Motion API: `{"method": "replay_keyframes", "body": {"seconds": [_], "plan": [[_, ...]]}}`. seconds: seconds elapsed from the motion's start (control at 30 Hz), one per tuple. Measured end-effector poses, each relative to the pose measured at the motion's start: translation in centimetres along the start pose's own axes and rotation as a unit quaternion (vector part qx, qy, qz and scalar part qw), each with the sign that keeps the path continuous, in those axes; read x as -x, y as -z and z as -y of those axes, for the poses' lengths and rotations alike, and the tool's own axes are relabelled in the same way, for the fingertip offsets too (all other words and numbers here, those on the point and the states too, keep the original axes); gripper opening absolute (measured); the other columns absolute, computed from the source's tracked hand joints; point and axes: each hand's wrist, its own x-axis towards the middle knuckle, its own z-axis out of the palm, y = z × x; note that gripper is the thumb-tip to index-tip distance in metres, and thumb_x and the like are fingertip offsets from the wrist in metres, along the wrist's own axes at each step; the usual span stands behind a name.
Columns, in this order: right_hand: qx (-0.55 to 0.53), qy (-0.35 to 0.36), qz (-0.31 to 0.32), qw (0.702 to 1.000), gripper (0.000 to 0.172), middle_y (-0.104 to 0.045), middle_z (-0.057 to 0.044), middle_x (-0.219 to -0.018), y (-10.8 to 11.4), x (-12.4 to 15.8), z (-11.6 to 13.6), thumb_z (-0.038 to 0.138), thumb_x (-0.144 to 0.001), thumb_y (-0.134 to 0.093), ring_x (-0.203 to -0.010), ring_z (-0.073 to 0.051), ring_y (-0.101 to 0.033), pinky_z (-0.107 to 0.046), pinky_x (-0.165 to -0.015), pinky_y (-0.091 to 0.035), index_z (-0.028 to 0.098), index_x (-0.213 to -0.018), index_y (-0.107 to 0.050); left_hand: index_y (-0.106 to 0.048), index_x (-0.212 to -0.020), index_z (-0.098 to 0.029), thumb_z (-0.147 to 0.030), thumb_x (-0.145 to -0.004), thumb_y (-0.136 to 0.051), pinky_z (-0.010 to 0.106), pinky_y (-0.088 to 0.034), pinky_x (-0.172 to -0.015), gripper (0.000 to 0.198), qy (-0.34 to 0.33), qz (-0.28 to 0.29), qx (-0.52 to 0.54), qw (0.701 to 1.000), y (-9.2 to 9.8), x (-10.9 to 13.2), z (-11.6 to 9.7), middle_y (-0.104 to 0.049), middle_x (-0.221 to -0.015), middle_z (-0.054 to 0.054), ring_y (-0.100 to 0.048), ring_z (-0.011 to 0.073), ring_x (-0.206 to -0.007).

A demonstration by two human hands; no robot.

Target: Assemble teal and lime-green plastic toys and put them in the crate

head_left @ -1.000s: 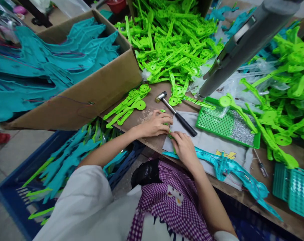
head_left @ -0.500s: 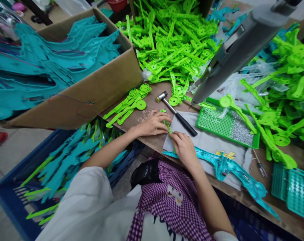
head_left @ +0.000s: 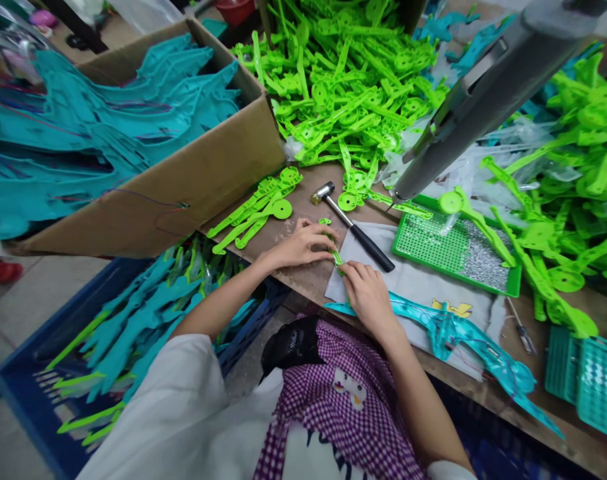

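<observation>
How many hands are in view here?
2. The right hand pinches the near end of a narrow green part; the left hand is over its farther stretch. No others show.

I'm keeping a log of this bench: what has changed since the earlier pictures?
Little. The left hand has shifted slightly leftward, showing more of the green part between the hands. The grey tool swung left, then partly back right. Nothing was visibly picked up or let go. The right hand, hammer and teal piece stayed put.
</observation>
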Motion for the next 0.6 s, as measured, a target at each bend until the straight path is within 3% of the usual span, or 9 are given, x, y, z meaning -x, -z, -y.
{"method": "replay_keyframes", "body": {"seconds": [0.27,0.43,0.6], "plan": [[-0.075,-0.033,-0.012,0.997,0.023,-0.065,-0.011,-0.107,0.1,0.0,-0.1,0.024,-0.096,-0.040,-0.097,-0.025,-0.057,-0.038,-0.083,-0.042,0.017,-0.113,-0.054,-0.069,-0.098,-0.025,-0.041,-0.086,-0.065,0.047,-0.022,-0.104,0.020,-0.067,-0.007,-0.050,0.996,-0.1,0.1,-0.5,-0.062,-0.127,0.008,-0.047,0.0266,-0.127],[-0.081,-0.033,-0.012,0.996,0.021,-0.065,-0.011,-0.106,0.1,0.1,-0.1,0.023,-0.096,-0.041,-0.097,-0.025,-0.058,-0.037,-0.084,-0.041,0.016,-0.110,-0.054,-0.069,-0.097,-0.026,-0.039,-0.086,-0.065,0.048,-0.023,-0.103,0.018,-0.067,-0.039,-0.081,0.994,0.0,0.8,-0.6,-0.061,-0.127,0.007,-0.046,0.0278,-0.127],[-0.066,-0.024,-0.004,0.998,0.023,-0.065,-0.009,-0.110,0.0,0.1,-0.2,0.024,-0.096,-0.041,-0.099,-0.024,-0.057,-0.036,-0.084,-0.041,0.018,-0.114,-0.055,-0.071,-0.090,-0.028,-0.031,-0.092,-0.058,0.047,-0.021,-0.104,0.014,-0.096,-0.011,-0.093,0.991,-0.5,0.5,-1.0,-0.064,-0.124,0.004,-0.049,0.0248,-0.125]]}}
